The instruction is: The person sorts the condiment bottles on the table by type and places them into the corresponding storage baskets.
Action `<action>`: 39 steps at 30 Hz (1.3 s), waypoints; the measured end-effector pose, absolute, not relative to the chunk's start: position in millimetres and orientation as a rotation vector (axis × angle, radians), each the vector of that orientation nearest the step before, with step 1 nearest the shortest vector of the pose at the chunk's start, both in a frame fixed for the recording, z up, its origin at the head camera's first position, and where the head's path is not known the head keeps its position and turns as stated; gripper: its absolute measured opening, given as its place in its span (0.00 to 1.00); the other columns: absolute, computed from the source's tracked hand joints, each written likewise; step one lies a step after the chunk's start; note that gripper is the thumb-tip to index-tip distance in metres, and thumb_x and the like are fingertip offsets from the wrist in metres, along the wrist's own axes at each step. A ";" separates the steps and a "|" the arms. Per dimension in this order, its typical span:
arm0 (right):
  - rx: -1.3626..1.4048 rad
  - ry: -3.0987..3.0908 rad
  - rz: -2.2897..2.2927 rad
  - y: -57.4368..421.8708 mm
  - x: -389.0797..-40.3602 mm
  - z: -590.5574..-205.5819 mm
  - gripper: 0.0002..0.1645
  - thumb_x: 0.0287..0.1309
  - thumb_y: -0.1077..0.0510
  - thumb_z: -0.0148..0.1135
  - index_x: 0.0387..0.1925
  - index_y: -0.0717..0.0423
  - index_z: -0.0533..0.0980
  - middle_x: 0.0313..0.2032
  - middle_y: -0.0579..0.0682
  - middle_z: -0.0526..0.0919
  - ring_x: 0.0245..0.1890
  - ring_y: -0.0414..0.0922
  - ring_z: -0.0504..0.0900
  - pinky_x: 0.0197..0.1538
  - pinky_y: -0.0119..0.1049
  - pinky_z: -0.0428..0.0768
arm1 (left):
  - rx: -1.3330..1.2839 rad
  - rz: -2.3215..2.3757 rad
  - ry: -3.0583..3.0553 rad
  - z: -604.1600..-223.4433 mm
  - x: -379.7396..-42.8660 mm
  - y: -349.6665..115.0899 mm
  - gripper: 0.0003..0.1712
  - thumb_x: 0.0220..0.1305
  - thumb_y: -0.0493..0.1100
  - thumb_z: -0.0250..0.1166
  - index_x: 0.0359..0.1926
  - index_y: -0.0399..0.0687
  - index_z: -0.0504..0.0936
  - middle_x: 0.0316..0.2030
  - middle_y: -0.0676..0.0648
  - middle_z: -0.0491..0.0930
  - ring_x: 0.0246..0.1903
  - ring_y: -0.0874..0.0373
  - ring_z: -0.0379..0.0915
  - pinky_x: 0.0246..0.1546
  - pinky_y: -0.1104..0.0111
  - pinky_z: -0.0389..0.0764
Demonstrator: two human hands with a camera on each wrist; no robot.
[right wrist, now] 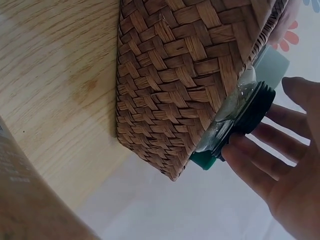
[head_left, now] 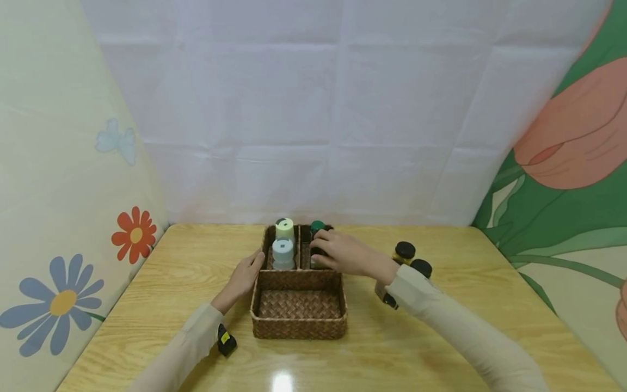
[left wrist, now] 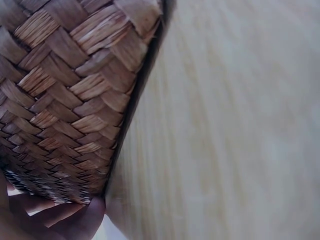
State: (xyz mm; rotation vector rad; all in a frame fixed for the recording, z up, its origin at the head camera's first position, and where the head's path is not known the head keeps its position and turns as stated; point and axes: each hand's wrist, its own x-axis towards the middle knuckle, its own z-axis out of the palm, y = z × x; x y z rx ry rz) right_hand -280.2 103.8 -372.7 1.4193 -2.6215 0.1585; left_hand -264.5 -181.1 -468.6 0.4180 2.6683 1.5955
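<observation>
A woven basket [head_left: 300, 329] with two narrow back compartments and one wide front compartment stands on the table. My left hand [head_left: 246, 274] holds its left side, thumb at the rim and fingers [left wrist: 82, 220] against the outer wall. In the back left compartment are a pale yellow-capped bottle [head_left: 284, 228] and a light blue-capped bottle [head_left: 283, 251]. Over the back right compartment, my right hand [head_left: 345, 253] has its fingers spread at the black lid [right wrist: 256, 107] of a clear jar [right wrist: 227, 116], thumb apart from it. A green-capped container [head_left: 317, 225] is behind that jar.
Right of the basket, black-lidded jars [head_left: 405, 250] stand partly behind my right sleeve, with a brownish item [head_left: 380, 291] beside them. A black object with a yellow patch [head_left: 226, 338] is at my left wrist. White cloth [head_left: 313, 125] hangs behind the table.
</observation>
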 end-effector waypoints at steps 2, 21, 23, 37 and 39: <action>1.428 -2.625 0.168 104.3 -280.2 -372.5 0.20 0.72 0.52 0.56 0.56 0.61 0.78 0.52 0.55 0.77 0.50 0.48 0.79 0.50 0.43 0.80 | 0.418 1.591 2.673 -468.9 -264.5 -180.8 0.36 0.81 0.54 0.39 0.74 0.27 0.54 0.72 0.30 0.54 0.71 0.35 0.50 0.69 0.45 0.56; 1.423 -2.669 0.184 121.0 -274.4 -363.1 0.18 0.73 0.52 0.56 0.55 0.59 0.78 0.49 0.53 0.78 0.44 0.45 0.80 0.46 0.40 0.81 | 0.387 1.594 2.665 -469.6 -265.1 -180.3 0.36 0.81 0.54 0.39 0.73 0.28 0.54 0.72 0.31 0.54 0.71 0.36 0.50 0.69 0.45 0.55; 1.420 -2.658 0.180 124.4 -274.6 -363.6 0.17 0.72 0.53 0.57 0.53 0.59 0.79 0.48 0.52 0.79 0.42 0.44 0.80 0.45 0.40 0.81 | 0.386 1.602 2.659 -469.7 -265.1 -180.4 0.36 0.81 0.54 0.40 0.74 0.28 0.54 0.72 0.31 0.54 0.71 0.36 0.50 0.69 0.45 0.55; 1.385 -2.671 0.188 141.8 -271.3 -366.0 0.06 0.70 0.54 0.59 0.42 0.51 0.79 0.38 0.45 0.79 0.36 0.43 0.79 0.39 0.40 0.80 | 0.390 1.612 2.657 -469.5 -265.1 -180.3 0.35 0.82 0.53 0.39 0.74 0.28 0.54 0.72 0.31 0.54 0.71 0.36 0.49 0.69 0.45 0.55; 1.391 -2.657 0.160 144.6 -270.0 -366.6 0.06 0.70 0.54 0.60 0.41 0.51 0.80 0.37 0.44 0.79 0.35 0.42 0.78 0.38 0.40 0.80 | 0.390 1.613 2.656 -469.4 -265.3 -180.2 0.35 0.82 0.53 0.39 0.74 0.28 0.54 0.73 0.31 0.53 0.72 0.36 0.49 0.70 0.45 0.55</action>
